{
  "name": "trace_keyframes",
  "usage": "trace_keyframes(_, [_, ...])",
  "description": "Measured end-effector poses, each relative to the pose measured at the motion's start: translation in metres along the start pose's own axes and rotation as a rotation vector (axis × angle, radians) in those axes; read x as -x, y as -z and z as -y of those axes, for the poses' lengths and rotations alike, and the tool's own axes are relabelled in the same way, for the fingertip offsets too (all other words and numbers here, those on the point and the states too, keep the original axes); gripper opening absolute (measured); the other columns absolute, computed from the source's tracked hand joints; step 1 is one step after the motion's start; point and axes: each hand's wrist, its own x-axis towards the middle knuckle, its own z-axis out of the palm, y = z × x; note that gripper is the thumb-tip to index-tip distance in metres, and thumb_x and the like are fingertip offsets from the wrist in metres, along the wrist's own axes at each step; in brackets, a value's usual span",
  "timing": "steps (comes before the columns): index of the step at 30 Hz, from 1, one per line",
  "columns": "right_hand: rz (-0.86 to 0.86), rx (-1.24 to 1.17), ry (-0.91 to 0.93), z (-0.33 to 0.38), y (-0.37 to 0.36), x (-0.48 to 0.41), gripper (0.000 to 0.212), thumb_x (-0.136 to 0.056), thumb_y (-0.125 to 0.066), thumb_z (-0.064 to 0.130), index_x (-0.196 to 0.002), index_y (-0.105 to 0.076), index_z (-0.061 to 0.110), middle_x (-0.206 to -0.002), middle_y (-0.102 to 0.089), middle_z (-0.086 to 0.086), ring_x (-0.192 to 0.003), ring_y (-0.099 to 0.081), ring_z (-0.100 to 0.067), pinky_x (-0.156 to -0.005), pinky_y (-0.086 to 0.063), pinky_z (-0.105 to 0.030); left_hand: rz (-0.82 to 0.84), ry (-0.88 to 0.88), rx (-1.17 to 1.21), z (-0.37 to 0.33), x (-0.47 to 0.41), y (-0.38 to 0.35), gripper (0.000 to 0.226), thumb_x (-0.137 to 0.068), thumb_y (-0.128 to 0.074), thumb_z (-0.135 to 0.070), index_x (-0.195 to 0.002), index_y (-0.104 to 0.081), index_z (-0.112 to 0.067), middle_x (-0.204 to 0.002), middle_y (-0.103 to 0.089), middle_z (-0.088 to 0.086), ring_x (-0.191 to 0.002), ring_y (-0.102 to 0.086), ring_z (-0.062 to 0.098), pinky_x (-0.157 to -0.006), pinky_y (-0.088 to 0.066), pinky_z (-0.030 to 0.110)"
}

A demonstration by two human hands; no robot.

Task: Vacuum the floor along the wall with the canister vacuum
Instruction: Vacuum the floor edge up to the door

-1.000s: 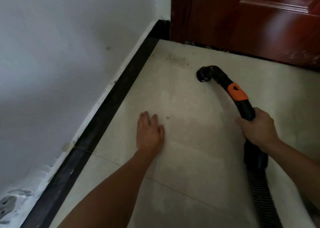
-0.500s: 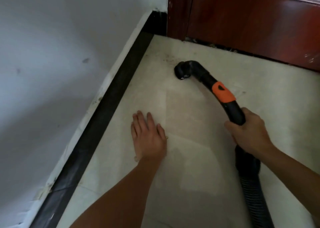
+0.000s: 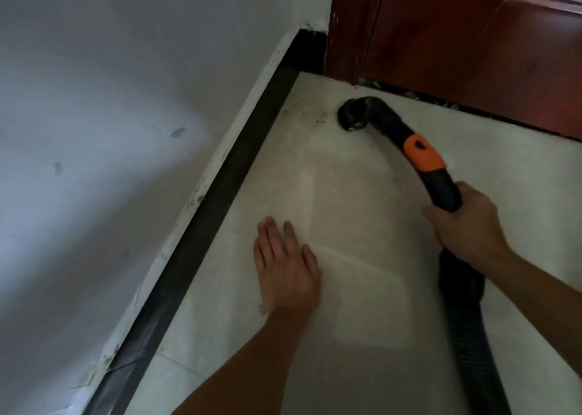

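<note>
Holding the vacuum nozzle (image 3: 351,117) on the floor (image 3: 362,194) near the corner, by the door (image 3: 472,37).
The right hand (image 3: 466,225) wraps its fingers round the black handle tube (image 3: 442,188) just below the orange collar (image 3: 423,153). That looks like the right place to grip: the tube seems stiff and light, while the ribbed hose (image 3: 472,351) probably flexes and drags. The left hand (image 3: 285,266) lies flat on the tile, fingers straight.

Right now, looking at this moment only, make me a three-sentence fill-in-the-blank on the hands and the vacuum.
The right hand grips the black hose handle just behind its ____ collar. The left hand lies flat, fingers straight, on the pale tiled ____. The nozzle sits beside dark specks, near the red-brown ____.
Missing words: orange; floor; door.
</note>
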Motion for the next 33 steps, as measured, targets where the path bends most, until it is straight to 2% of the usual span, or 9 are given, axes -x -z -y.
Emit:
trace_keyframes(3, [-0.002,0.033,0.026,0.015,-0.002,-0.006,0.020,-0.079,-0.072,0.013,-0.091,-0.056,0.012,-0.068,-0.057,-0.007,-0.061,-0.058,-0.028,-0.051,-0.038,-0.025,0.027,0.004,0.003,0.000,0.001,0.002,0.064,-0.097,-0.012,-0.039,-0.151,-0.025,-0.007,-0.158,-0.015,0.021,-0.147,-0.011,0.034,-0.120,-0.008,0.044])
trace_keyframes(7, [0.151,0.041,0.090,0.012,-0.017,0.020,0.021,-0.078,-0.072,0.012,-0.089,-0.056,0.018,-0.066,-0.058,-0.003,-0.056,-0.058,-0.021,-0.049,-0.039,-0.025,0.025,0.009,0.043,-0.002,0.001,0.006,0.059,-0.099,-0.023,-0.036,-0.150,-0.028,-0.006,-0.157,-0.017,0.022,-0.147,-0.012,0.035,-0.120,-0.008,0.044])
trace_keyframes(12, [-0.004,0.033,0.049,0.029,-0.014,-0.030,0.022,-0.080,-0.073,0.018,-0.092,-0.054,0.016,-0.067,-0.054,0.001,-0.058,-0.053,-0.018,-0.050,-0.034,-0.023,0.045,0.003,0.050,-0.001,-0.001,0.006,0.057,-0.102,-0.027,-0.034,-0.152,-0.022,-0.007,-0.159,-0.010,0.021,-0.148,-0.006,0.034,-0.120,-0.001,0.043])
trace_keyframes(15, [0.051,0.066,0.105,0.031,-0.024,-0.024,0.022,-0.078,-0.073,0.016,-0.090,-0.054,0.015,-0.069,-0.056,-0.005,-0.058,-0.053,-0.022,-0.050,-0.034,-0.025,0.065,0.005,0.058,0.000,0.001,0.006,0.059,-0.102,-0.019,-0.038,-0.153,-0.010,-0.010,-0.160,0.003,0.018,-0.148,0.007,0.031,-0.120,0.007,0.040])
trace_keyframes(17, [0.114,0.065,0.134,0.030,-0.031,-0.017,0.022,-0.077,-0.073,0.014,-0.089,-0.055,0.018,-0.067,-0.057,-0.002,-0.057,-0.056,-0.020,-0.049,-0.035,-0.024,0.057,0.006,0.075,-0.001,0.001,0.007,0.059,-0.102,-0.019,-0.038,-0.153,-0.009,-0.011,-0.160,0.005,0.017,-0.148,0.009,0.030,-0.119,0.009,0.040])
trace_keyframes(23, [0.098,-0.031,0.074,0.056,-0.040,-0.059,0.021,-0.080,-0.071,0.017,-0.094,-0.056,0.015,-0.072,-0.057,-0.002,-0.058,-0.055,-0.016,-0.050,-0.038,-0.021,0.054,0.006,0.066,-0.002,-0.002,0.006,0.059,-0.102,-0.026,-0.036,-0.153,-0.016,-0.009,-0.160,-0.001,0.018,-0.148,0.003,0.031,-0.119,0.005,0.042])
trace_keyframes(26, [0.157,-0.069,0.085,0.060,-0.049,-0.053,0.020,-0.079,-0.072,0.017,-0.089,-0.055,0.017,-0.070,-0.059,-0.005,-0.057,-0.057,-0.022,-0.051,-0.040,-0.023,0.058,0.000,0.064,-0.002,-0.001,0.005,0.058,-0.102,-0.025,-0.037,-0.152,-0.017,-0.009,-0.160,-0.002,0.018,-0.148,0.003,0.031,-0.119,0.003,0.043])
trace_keyframes(29, [0.183,-0.061,0.100,0.049,-0.053,-0.040,0.019,-0.078,-0.071,0.017,-0.085,-0.055,0.022,-0.068,-0.060,-0.005,-0.056,-0.058,-0.022,-0.049,-0.040,-0.023,0.059,0.004,0.051,-0.003,-0.001,0.008,0.059,-0.099,-0.021,-0.037,-0.149,-0.029,-0.006,-0.157,-0.015,0.021,-0.147,-0.011,0.035,-0.119,-0.008,0.048])
trace_keyframes(33, [0.085,-0.071,0.054,0.064,-0.054,-0.068,0.019,-0.081,-0.071,0.018,-0.094,-0.057,0.016,-0.069,-0.056,0.001,-0.057,-0.054,-0.015,-0.049,-0.037,-0.021,0.063,-0.011,0.025,-0.003,-0.003,0.008,0.060,-0.098,-0.021,-0.037,-0.147,-0.034,-0.004,-0.155,-0.021,0.023,-0.145,-0.017,0.036,-0.117,-0.015,0.051])
